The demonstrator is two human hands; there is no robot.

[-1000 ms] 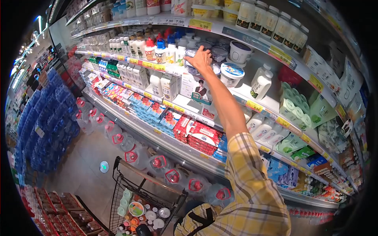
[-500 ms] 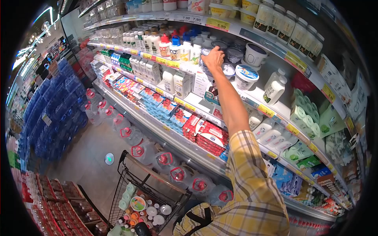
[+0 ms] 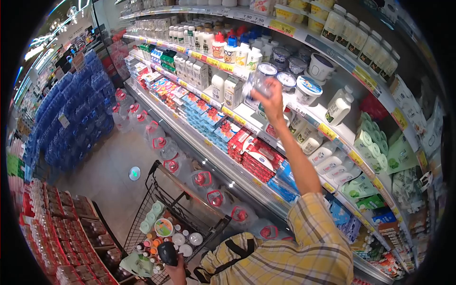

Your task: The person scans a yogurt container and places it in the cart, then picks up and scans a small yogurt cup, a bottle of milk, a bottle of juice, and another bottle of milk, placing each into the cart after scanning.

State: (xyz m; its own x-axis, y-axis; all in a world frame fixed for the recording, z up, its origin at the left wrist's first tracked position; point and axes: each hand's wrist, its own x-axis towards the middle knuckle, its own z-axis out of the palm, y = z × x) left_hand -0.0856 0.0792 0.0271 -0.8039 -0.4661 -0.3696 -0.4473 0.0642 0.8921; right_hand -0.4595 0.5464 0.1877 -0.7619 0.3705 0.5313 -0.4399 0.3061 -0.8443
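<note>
My right hand (image 3: 270,99) is off the dairy shelf's front edge, fingers closed around a small pale tub (image 3: 252,89), smeared by motion. Just behind it sits a tub with a blue-rimmed lid (image 3: 267,70). Other lidded tubs (image 3: 287,80) stand alongside, with a larger blue-and-white tub (image 3: 308,90) to their right. At the bottom, my left hand (image 3: 177,272) grips a black rounded object (image 3: 167,253) over the shopping cart (image 3: 156,190). Inside the cart are green-lidded cups, small bottles, white-lidded tubs and a round tub with a colourful lid (image 3: 164,227).
Large water bottles with red handles (image 3: 202,179) line the floor along the fridge. Blue bottle packs (image 3: 71,114) are stacked at left, red-wrapped bottle packs (image 3: 71,237) at lower left. Milk cartons and white bottles (image 3: 339,107) fill the shelves.
My right hand has drawn back from the tubs on the shelf, bringing one out. My left hand has come into view at the bottom, with the black object higher over the cart.
</note>
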